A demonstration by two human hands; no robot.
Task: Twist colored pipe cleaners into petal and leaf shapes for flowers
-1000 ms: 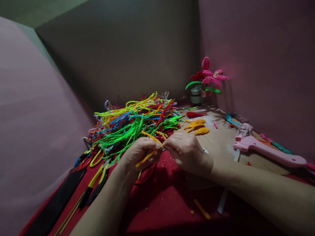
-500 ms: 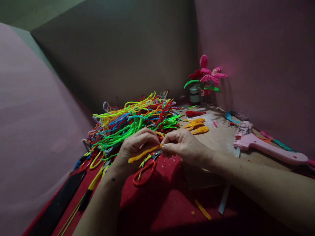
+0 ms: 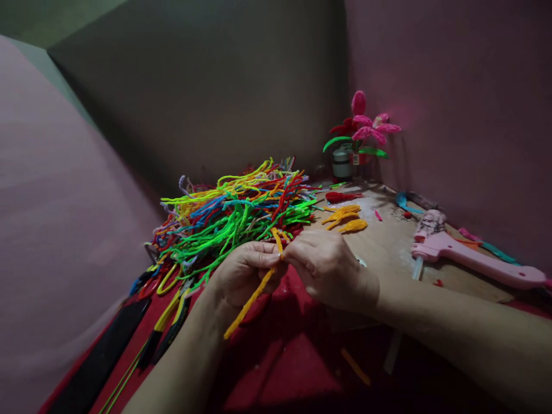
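Note:
An orange pipe cleaner (image 3: 250,303) runs between my hands, one end slanting down to the left and a short part sticking up above my fingers. My left hand (image 3: 252,270) pinches it near the middle. Fingers curled, my right hand (image 3: 325,265) grips it at the same spot, close against the left fingertips. Just behind them lies a heap of many-coloured pipe cleaners (image 3: 235,213). Several orange petal shapes (image 3: 353,225) rest on the board beyond my right hand.
A pink glue gun (image 3: 474,261) lies at the right on the board (image 3: 383,247). Pink flowers (image 3: 371,127) stand at the back by the wall. Yellow-black pliers (image 3: 166,322) and a black strip (image 3: 103,356) lie at the left. An orange scrap (image 3: 356,366) lies in front.
The orange pipe cleaner now hangs lower at the left and has a part standing above my fingers. My right hand has turned and curled in, and my left hand has moved slightly lower.

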